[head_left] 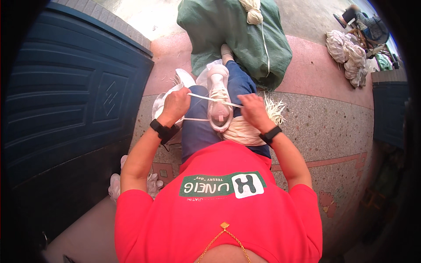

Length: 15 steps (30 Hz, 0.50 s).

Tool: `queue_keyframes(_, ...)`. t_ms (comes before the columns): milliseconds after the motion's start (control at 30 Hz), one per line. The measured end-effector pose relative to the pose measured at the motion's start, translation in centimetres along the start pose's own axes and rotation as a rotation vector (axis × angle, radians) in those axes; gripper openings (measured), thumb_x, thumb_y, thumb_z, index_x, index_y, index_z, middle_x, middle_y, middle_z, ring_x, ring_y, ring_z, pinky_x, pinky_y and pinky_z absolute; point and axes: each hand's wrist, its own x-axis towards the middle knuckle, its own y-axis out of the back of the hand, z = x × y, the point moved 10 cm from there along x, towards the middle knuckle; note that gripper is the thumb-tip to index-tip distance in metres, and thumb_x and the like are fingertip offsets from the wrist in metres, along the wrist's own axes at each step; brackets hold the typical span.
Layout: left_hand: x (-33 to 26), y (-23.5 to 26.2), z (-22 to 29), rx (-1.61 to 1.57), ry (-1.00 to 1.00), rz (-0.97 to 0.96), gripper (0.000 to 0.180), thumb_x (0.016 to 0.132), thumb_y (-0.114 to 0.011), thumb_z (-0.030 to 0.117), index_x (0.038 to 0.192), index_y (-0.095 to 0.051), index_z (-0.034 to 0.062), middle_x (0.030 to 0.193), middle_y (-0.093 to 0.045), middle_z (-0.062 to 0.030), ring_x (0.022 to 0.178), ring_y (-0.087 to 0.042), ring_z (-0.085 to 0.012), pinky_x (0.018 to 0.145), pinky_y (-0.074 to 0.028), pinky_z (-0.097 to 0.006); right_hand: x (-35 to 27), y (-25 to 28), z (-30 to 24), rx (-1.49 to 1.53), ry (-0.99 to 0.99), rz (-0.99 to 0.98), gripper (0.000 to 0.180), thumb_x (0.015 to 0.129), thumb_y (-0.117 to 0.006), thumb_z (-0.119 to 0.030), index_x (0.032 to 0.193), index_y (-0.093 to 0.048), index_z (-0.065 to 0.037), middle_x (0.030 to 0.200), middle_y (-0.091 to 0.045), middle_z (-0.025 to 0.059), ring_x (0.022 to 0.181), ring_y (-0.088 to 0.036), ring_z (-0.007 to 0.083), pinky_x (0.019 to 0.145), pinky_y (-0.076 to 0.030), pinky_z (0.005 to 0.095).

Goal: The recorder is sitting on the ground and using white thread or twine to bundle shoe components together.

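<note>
A white and pale pink sneaker [218, 82] lies lengthwise across my lap, its toe towards me. From its eyelets a white shoelace [202, 97] runs out taut to both sides. My left hand [177, 103] pinches one end, held out to the left of the shoe. To the right of the shoe, my right hand [254, 109] has its fingers closed on the other end. Another stretch of lace crosses lower down, between my left wrist and the toe. Beneath my right hand, a bundle of cream laces [242, 133] rests on my thigh, with loose ends fanning out.
A large green sack [237, 44] stands ahead, with a tied lace bundle [253, 15] on top. White shoes [184, 78] lie by my left leg. A dark blue panelled door [74, 74] is at the left. Pale bundles [348, 57] and a seated person [370, 28] are at the far right.
</note>
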Motion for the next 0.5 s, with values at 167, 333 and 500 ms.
queue_keyframes(167,0.1,2.9,1.2,-0.736,0.242,-0.104,0.017,0.101,-0.051,0.014,0.109,-0.059,0.0007,0.076,-0.067,-0.0072,0.068,-0.063,-0.0120,0.065,-0.051,-0.027,1.4,-5.7,-1.1,-0.137,0.003,-0.307,0.013,0.083,-0.057,-0.010,0.095,-0.060,-0.006,0.074,-0.068,0.0109,0.075,-0.066,0.0305,0.074,-0.044,0.0441)
queue_keyframes(333,-0.5,3.0,0.9,-1.082,0.397,-0.137,0.018,0.104,-0.048,0.017,0.113,-0.053,0.0026,0.081,-0.066,-0.0087,0.067,-0.063,-0.0140,0.064,-0.052,-0.026,-0.1,-5.2,-1.3,-0.093,0.016,-0.392,0.007,0.085,-0.055,-0.008,0.090,-0.057,-0.006,0.067,-0.067,0.0149,0.066,-0.067,0.0348,0.071,-0.044,0.0461)
queue_keyframes(500,-0.7,2.1,0.8,-1.178,0.431,-0.155,0.018,0.105,-0.048,0.021,0.110,-0.053,0.0041,0.084,-0.067,-0.0089,0.069,-0.065,-0.0162,0.066,-0.054,-0.028,-0.7,-4.7,-1.3,-0.085,0.025,-0.412,0.012,0.085,-0.054,-0.005,0.097,-0.056,-0.005,0.068,-0.067,0.0146,0.067,-0.066,0.0352,0.067,-0.044,0.0451)
